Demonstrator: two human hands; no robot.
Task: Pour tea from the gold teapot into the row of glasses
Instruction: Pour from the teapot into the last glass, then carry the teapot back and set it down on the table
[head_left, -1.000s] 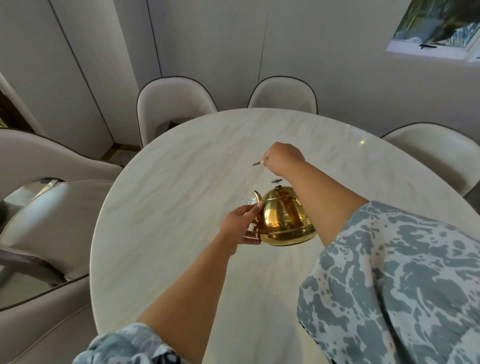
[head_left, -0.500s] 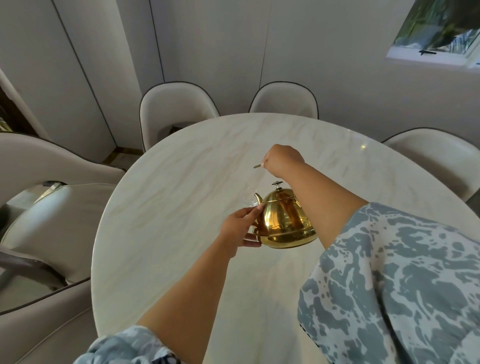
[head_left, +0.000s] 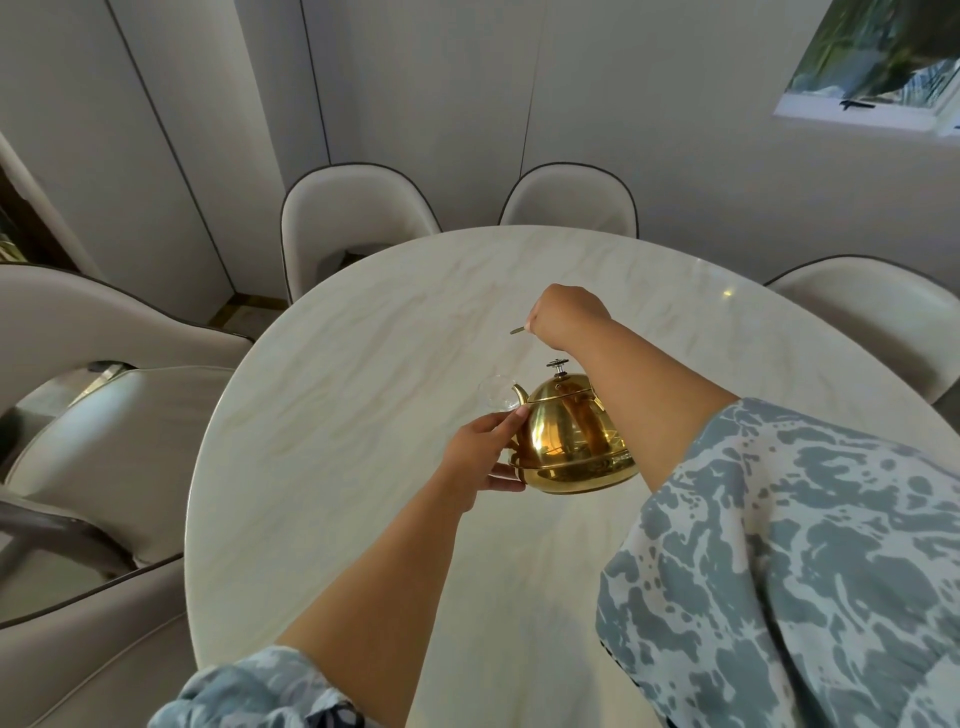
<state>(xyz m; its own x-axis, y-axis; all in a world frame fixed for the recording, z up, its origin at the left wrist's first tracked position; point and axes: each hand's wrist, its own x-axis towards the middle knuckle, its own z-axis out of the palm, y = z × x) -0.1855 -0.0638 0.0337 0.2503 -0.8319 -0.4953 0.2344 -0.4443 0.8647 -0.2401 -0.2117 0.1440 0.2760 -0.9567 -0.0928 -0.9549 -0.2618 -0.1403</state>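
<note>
The shiny gold metal teapot (head_left: 569, 436), domed with a small knobbed lid, hangs tilted above the middle of the pale marble worktop (head_left: 337, 415), spout at a clear glass (head_left: 493, 393). The right hand (head_left: 566, 317) grips its handle overhead; the left hand (head_left: 480, 452) cups its side, fingers spread.

The shiny gold teapot (head_left: 569, 434) is tipped spout-first over a clear glass (head_left: 493, 392), its lid on.
</note>
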